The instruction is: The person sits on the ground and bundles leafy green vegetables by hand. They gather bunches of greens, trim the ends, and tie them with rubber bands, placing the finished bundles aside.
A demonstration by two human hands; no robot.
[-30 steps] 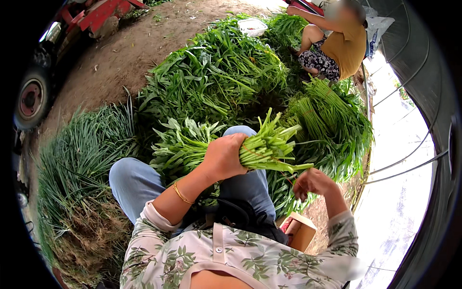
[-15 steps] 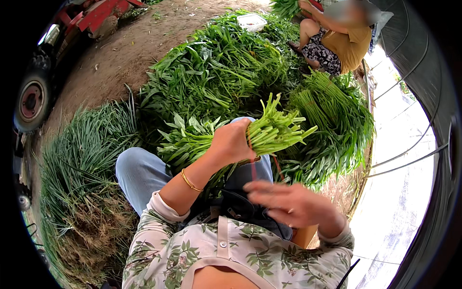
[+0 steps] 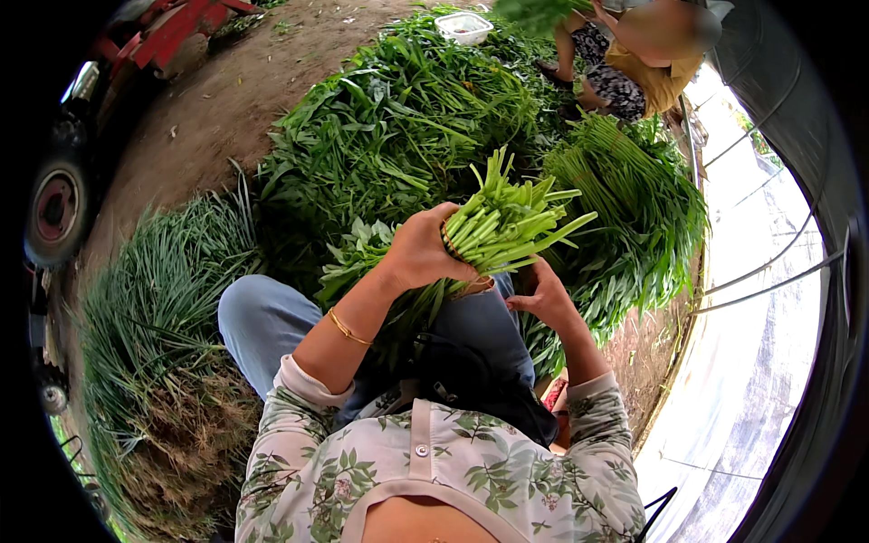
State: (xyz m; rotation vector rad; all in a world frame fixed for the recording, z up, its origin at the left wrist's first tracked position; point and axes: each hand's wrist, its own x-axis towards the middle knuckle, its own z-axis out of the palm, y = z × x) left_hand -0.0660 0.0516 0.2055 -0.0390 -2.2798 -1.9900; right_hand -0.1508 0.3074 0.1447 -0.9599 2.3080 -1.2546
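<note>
In my lap, my left hand (image 3: 427, 246) is wrapped around a bunch of water spinach (image 3: 509, 222), its pale cut stems pointing up and to the right. Leaves from the bunch spread out on the left, behind the wrist. A thin dark band (image 3: 447, 240) circles the stems beside my left fingers. Just below the stem ends is my right hand (image 3: 548, 297), thumb and fingers apart; the stems partly hide its fingertips. I see nothing in that hand.
A large heap of loose greens (image 3: 380, 127) lies ahead, with a white plastic tub (image 3: 463, 28) at its far edge. Stacked bunches (image 3: 625, 199) are to the right, spring onions (image 3: 172, 290) to the left. Another person (image 3: 647, 68) sits at the far right. A wheel (image 3: 57, 210) stands far left.
My right hand has moved up from the lower right to just under the stems. The red band stretched down toward it no longer shows. The bunch has tilted slightly upward.
</note>
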